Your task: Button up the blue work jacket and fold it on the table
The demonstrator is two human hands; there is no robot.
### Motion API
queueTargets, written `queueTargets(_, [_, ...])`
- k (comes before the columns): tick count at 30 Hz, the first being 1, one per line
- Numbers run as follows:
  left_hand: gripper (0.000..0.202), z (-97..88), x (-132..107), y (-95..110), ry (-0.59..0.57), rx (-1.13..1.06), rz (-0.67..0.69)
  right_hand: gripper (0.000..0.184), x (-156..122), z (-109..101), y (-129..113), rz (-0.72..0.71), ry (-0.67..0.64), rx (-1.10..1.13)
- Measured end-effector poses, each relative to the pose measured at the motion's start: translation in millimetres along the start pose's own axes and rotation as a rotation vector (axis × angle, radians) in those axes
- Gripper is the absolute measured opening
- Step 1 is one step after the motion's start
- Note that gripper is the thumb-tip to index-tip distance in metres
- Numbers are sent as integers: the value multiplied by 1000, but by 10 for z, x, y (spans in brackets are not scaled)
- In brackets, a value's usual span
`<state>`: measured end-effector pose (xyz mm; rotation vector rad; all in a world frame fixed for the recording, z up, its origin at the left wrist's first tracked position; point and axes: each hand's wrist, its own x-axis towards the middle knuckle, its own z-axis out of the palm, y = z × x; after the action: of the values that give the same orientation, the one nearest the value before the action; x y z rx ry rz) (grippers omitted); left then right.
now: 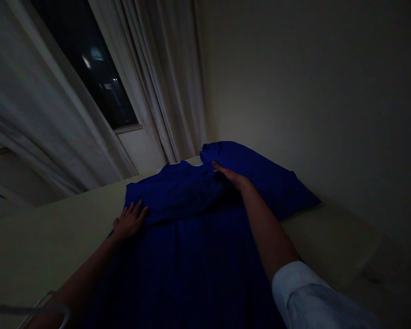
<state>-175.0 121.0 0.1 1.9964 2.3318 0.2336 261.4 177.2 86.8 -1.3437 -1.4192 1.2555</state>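
Note:
A dark blue cloth garment (pixel 198 265) lies spread on a pale surface and runs down toward me. One part of it is folded across the middle, and another part, which looks like a sleeve (pixel 263 176), extends to the right. My left hand (pixel 130 221) rests on the garment's left edge, fingers spread, beside the end of the folded part. My right hand (pixel 231 176) touches the cloth near the upper right, where the folded part meets the sleeve-like part. A finger there is stretched out; the others are partly hidden in the dim light.
Under the garment is a pale bed-like surface (pixel 55 233). Behind it hang long light curtains (pixel 157 77) with a dark window (pixel 99 68) between them. A plain wall (pixel 304 91) stands close on the right. A thin pale loop (pixel 58 310) crosses my left forearm.

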Motion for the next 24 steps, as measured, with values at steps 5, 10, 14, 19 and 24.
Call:
queueTargets(5, [73,3,-173,82,147,-7,-31,76,-90,-74,-236,-153,-172,-460])
queueTargets(10, [69,-206,-417,186,294,-62,-9,72,-51,1,-204,-275,292,-626])
queueTargets(14, [81,-170,-942,71,196,-121,64,62,-166,-131,-254,-147,643,-725])
queueTargets(19, [75,2,-2009,-317,179,-263,125,36,-630,-225,-792,-498,792,-637])
queueTargets(24, [80,14,-3117,-847,240,-282,159,27,-1397,-315,-714,-353,301,-954])
